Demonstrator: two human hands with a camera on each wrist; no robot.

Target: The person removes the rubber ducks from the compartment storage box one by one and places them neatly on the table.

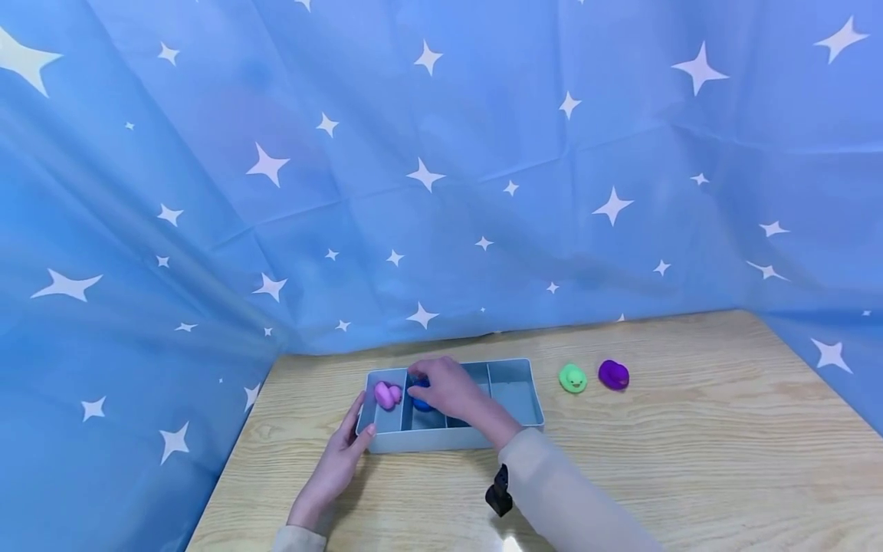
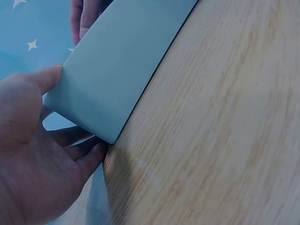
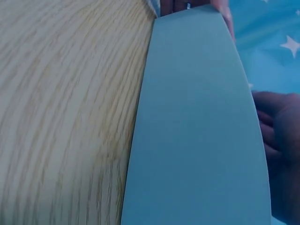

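We take the divided tray [image 1: 513, 420], a pale blue-grey box with 4 compartments on the wooden table [image 1: 690, 460], as our landmark. Our left hand [image 1: 338, 464] steadies its left end: the thumb presses the near wall and the fingers lie along the end wall, straight, not curled round it. Our right hand [image 1: 444, 387] reaches over the tray's near wall and its fingers curl round a blue toy duck [image 1: 421, 401] just above the 2nd compartment from the left. A pink duck [image 1: 386, 395] already sits in the leftmost compartment. To the right of the tray, apart from it, stand a green duck [image 1: 572, 378] and a purple duck [image 1: 613, 375].

We judge the risks small but real. The blue duck hangs close to the divider, so it could catch there and tip in beside the pink one. The tray could also slide if the left hand eases off.
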